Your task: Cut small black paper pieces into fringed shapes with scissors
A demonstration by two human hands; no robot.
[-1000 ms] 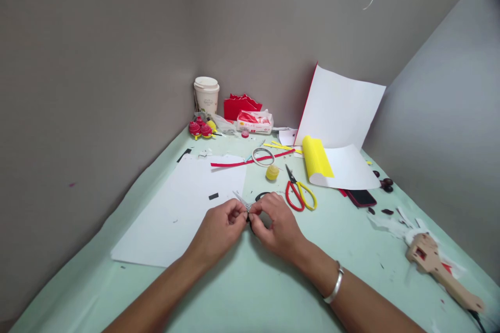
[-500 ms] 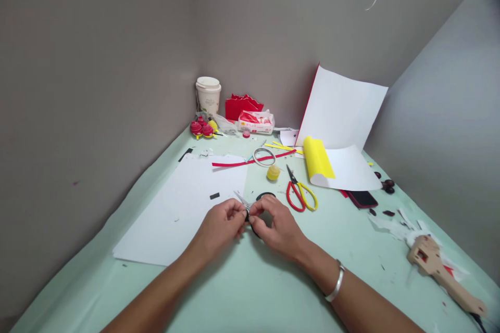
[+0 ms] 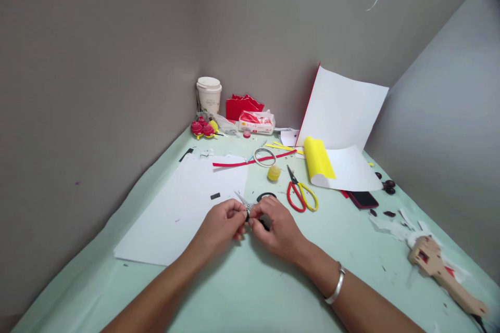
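My left hand (image 3: 223,222) and my right hand (image 3: 276,226) meet fingertip to fingertip above the table. Both are closed in a pinch on a small black piece (image 3: 247,216), mostly hidden by the fingers; its kind is too small to make out. Black-handled scissors (image 3: 242,199) lie under and just beyond my fingers, blades pointing up and left, partly covered by my right hand. Left of them, a small black strip (image 3: 215,196) rests on white paper sheets (image 3: 175,218). Scissors with one red and one yellow handle (image 3: 297,191) lie beyond my right hand.
Past the hands are a yellow roll (image 3: 274,173), a tape ring (image 3: 264,157) and a long red strip (image 3: 238,164). A glue gun (image 3: 437,268) and a phone (image 3: 363,199) lie at right. A lidded cup (image 3: 209,94) and red-yellow ornaments (image 3: 203,129) stand at the back.
My right fingers have shifted slightly around the small black piece. Both hands otherwise stay in place, and the things on the table have not moved.
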